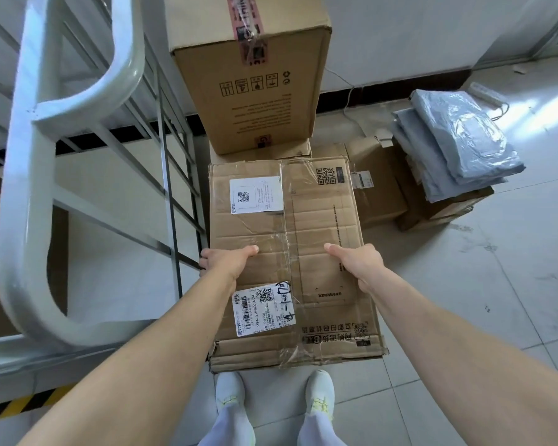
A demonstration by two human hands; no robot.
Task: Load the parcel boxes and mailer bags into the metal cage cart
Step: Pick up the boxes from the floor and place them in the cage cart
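Item: flat parcel box (303, 226), taped, with two white labels on top. Left grip (226, 260) is clamped on its left edge and right grip (358, 263) on its right edge, thumbs on top. Left of the box: white metal cage cart (42, 175). Beyond the box: tall carton (252, 75), upright. Right of the box and beyond it: grey mailer bags (458, 146) stacked on low cartons (380, 188).

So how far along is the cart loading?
Done: can't tell, since little of the inside of the cart shows. In hand: the left hand and right hand grip a taped flat box beside the cart. Left: the tall box, the floor boxes and the stack of grey bags, all outside the cart.
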